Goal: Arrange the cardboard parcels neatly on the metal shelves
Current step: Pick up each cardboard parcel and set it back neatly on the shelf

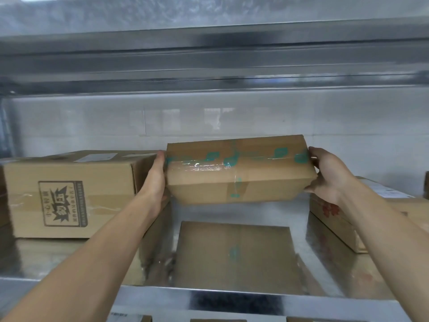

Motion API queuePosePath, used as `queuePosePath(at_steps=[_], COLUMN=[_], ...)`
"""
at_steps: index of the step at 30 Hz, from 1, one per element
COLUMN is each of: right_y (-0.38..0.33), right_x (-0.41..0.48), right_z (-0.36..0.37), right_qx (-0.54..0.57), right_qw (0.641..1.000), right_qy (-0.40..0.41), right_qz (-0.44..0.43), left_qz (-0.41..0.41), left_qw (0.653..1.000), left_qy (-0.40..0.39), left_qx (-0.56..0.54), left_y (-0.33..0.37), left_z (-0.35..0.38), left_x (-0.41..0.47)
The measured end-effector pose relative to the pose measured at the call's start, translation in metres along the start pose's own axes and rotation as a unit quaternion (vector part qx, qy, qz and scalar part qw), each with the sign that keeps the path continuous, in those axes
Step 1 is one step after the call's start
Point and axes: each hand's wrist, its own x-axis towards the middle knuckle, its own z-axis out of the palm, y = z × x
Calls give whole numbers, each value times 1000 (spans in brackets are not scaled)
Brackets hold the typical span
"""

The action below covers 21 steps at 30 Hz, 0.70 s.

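Cardboard is clamped from both sides: the left hand [155, 182] lies flat, fingers straight, against the left end of the parcel [236, 170], while the right hand [329, 180] curls fingers and thumb round the right end. Bound in clear and green-printed tape, the parcel hangs slightly tilted above the shiny metal shelf [58, 256], which mirrors its underside. It is between a printed box [69, 194] on the left and a red-marked box [371, 219] on the right, beneath an upper shelf [209, 66].
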Motion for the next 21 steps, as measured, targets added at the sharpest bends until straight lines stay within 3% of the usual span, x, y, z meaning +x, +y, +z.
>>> queuePosePath(at_steps=[21], right_y=[8], right_x=[-4], right_z=[1], right_qx=[-4], right_qw=[999], right_qy=[12], right_qz=[31], left_qz=[-30], left_qw=[999], left_qy=[-35], left_qx=[-13], left_y=[-10], left_z=[-3], left_x=[3])
